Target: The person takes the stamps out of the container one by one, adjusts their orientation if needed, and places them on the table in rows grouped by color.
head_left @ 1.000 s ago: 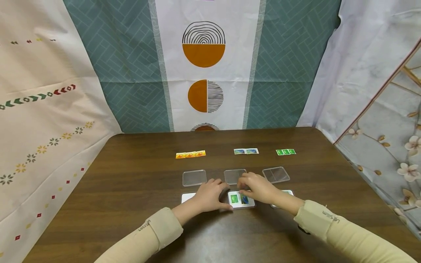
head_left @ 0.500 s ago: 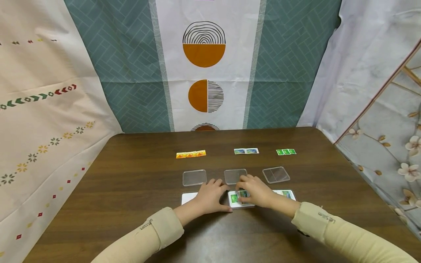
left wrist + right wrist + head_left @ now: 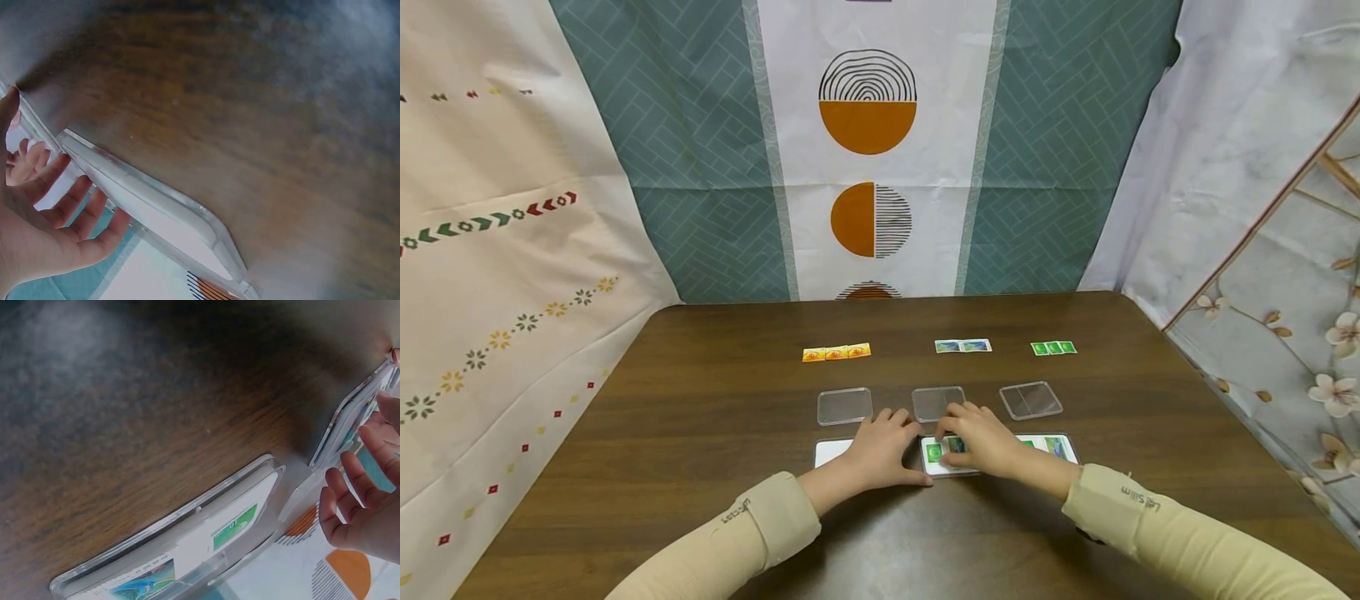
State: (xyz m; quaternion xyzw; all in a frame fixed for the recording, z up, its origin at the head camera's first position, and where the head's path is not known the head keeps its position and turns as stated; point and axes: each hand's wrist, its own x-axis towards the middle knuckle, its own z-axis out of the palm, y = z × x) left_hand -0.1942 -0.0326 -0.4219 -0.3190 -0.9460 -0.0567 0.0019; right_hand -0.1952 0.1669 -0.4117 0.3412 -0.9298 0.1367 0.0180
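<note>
In the head view my left hand (image 3: 882, 454) braces the left end of the middle clear plastic case (image 3: 930, 472), thumb at its front corner and forefinger at the back one. The other left fingers spread loosely in the left wrist view. My right hand (image 3: 983, 442) reaches over the same case from the right. Its thumb and forefinger bend around a blue-green postage stamp (image 3: 957, 445) on the white card inside. Left of that lies a green postage stamp (image 3: 934, 453). My right hand hides the case's right end.
Behind are three clear lids (image 3: 844, 407). Farther back lie orange stamps (image 3: 836, 352), blue stamps (image 3: 962, 346) and green stamps (image 3: 1054, 348). A case with a white card (image 3: 831, 451) stands left. At right, another case (image 3: 169, 537) holds a green and a blue stamp.
My right hand has shifted slightly left and toward me, its fingers now around the blue-green stamp. More of the right-hand case shows behind the wrist. My left hand has stayed in place.
</note>
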